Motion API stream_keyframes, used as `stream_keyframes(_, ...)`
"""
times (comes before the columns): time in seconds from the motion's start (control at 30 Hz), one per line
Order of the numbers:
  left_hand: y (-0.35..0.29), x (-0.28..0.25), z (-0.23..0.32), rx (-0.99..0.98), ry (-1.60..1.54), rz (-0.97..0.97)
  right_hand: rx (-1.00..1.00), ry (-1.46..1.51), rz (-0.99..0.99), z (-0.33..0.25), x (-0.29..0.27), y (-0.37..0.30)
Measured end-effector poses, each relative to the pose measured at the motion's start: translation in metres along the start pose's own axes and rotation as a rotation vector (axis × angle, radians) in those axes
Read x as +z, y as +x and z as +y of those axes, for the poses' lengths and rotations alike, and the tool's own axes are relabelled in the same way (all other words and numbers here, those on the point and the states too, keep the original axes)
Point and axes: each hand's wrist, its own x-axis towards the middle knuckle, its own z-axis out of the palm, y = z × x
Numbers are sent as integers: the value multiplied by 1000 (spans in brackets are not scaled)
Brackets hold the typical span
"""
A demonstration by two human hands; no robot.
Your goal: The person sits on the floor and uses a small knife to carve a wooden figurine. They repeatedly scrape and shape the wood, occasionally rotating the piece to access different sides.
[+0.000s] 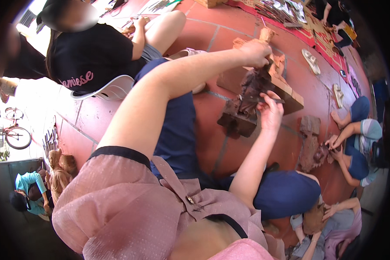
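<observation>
A dark brown carved figure [249, 89] on a blocky base [236, 122] leans at a slant in front of my knees. My left hand [256, 53] is closed around its upper end, which the fingers partly hide. Lower down, at the figure's side, my right hand [271, 112] pinches a thin dark carving tool [279, 101]. The tool's tip lies close to the figure; whether it touches, I cannot tell. Behind the figure is a wooden block [292, 96], with a lighter orange-brown carving [278, 69] beside it.
A person in black [95, 56] sits on a white chair at my left. Other people work at the right, one near a rough carved wood piece [310, 143]. Sandals [311, 61] lie on the red tiled floor [208, 138]. Many tools [277, 13] rest on a red mat farther off.
</observation>
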Motion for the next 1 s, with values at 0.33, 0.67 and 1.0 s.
stream_keyframes(0.33,-19,7,26,-48,61,70,123,79,-122,26,14,-29)
stream_keyframes(0.67,-26,-4,24,-92,202,-102,58,-188,-185,10,24,-43)
stream_keyframes(1.0,-30,23,1,-41,-36,0,115,-145,92,-2,4,-50)
